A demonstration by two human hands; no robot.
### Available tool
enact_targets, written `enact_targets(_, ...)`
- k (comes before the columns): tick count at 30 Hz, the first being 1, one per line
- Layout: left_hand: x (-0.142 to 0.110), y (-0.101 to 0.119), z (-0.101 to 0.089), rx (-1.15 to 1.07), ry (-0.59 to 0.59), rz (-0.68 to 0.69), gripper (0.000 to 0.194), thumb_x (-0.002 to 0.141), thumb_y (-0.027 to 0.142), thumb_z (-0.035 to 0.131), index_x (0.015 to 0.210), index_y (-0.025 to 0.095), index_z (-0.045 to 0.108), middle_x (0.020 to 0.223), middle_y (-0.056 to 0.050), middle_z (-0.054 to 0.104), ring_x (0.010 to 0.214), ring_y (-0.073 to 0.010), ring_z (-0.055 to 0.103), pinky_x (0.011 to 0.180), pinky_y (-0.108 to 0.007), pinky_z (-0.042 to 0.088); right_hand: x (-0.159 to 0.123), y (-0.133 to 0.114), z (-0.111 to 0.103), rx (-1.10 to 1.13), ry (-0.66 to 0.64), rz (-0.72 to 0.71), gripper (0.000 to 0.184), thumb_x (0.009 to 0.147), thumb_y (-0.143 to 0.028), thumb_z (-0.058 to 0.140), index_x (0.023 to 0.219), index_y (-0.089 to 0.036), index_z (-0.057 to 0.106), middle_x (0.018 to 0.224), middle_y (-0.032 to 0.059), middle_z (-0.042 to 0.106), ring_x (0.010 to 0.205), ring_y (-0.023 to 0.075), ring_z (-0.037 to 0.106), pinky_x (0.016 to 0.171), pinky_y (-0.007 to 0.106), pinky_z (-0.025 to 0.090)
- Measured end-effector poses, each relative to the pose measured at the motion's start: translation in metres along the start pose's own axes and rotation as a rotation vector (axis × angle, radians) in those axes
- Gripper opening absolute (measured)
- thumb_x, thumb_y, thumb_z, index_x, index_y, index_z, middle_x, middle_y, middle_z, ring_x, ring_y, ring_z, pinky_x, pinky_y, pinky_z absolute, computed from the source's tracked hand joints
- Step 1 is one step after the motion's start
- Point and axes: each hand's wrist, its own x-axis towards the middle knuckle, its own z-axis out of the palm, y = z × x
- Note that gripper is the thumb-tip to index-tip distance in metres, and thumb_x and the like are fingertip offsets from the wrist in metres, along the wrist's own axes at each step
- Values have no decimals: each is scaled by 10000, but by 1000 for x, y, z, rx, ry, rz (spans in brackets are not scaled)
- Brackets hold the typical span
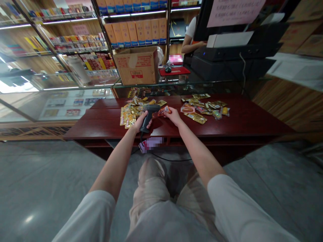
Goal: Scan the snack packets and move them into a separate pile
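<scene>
My left hand [140, 123] is wrapped round the grip of a dark barcode scanner [150, 108], whose head points to the right. In my right hand [174, 116] a small red-orange snack packet [164, 111] is pinched, just in front of the scanner's head. Behind and left of the scanner lies a heap of gold snack packets [128, 114]. To the right of my right hand is a looser spread of packets [195, 117], gold, red and clear ones among them. All these packets rest on the dark red table [242, 121].
A glass counter [209, 88] runs behind the table, with an open cardboard box [137, 65] and a red tray [174, 71] on it. A dark checkout machine [227, 53] stands at the right, a person's arm [188, 45] beside it. A cable [171, 160] hangs below the table edge.
</scene>
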Motion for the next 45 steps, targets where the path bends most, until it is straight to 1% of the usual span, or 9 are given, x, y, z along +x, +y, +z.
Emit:
enact_targets(4,0,1,1,14,-43,-12,554,963,674,511,904,132,608,545,0,571,369,-98,484,367,-205,357,0,-1,2,-143,10,-28,198,699,-181,686,895,-166,673,872,31,743,832,203,706,793,358,619)
enact_targets(11,2,3,0,16,-120,-65,513,970,637,523,952,136,630,512,-3,541,348,-107,460,338,-206,314,-1,-2,3,-292,25,-66,179,689,-155,700,863,-174,663,873,59,755,865,231,704,815,360,597)
enact_targets(16,2,0,2,-46,-46,-1,545,968,666,510,956,134,628,508,5,537,342,-106,463,340,-202,296,-4,-8,2,-474,53,-120,252,765,-160,621,1013,-162,666,1004,88,743,945,247,688,912,398,563)
enact_targets(21,2,-4,1,-100,62,74,573,966,699,483,957,141,610,513,21,539,340,-100,458,360,-205,313,-12,-27,-12,-887,170,-258,426,837,-82,507,1239,-152,631,1262,176,646,1174,304,586,1042,437,457)
enact_targets(28,2,-4,-1,-132,83,107,545,987,681,454,939,155,585,530,20,556,354,-102,473,376,-210,331,-24,-37,-46,-1361,220,-95,372,957,-78,415,1208,-89,689,1340,250,560,1287,394,459,1053,547,362)
enact_targets(32,3,-3,-2,-178,93,100,549,987,686,457,964,154,594,529,33,544,349,-98,462,385,-214,347,-20,-35,-51,-1393,146,-69,334,959,-283,575,1156,-58,724,1375,278,534,1315,449,416,1061,612,338)
enact_targets(37,4,-3,-1,-227,112,111,542,1012,662,421,961,151,594,525,35,537,346,-93,449,393,-214,353,3,-34,-27,-1365,108,-125,438,927,-429,654,1200,-97,736,1412,257,542,1336,463,402,1091,668,306)
enact_targets(41,3,-3,1,-269,137,115,544,979,687,487,956,155,601,538,37,547,361,-88,460,410,-214,375,25,-27,12,-1275,-71,-185,447,981,-348,571,1388,-188,665,1488,214,550,1377,438,413,1120,653,310)
enact_targets(45,4,-5,0,-274,157,123,534,971,683,508,925,160,601,538,34,551,361,-89,466,416,-222,389,34,-15,44,-1178,-256,-111,495,1036,-406,485,1507,-274,553,1628,125,463,1459,401,377,1169,665,271)
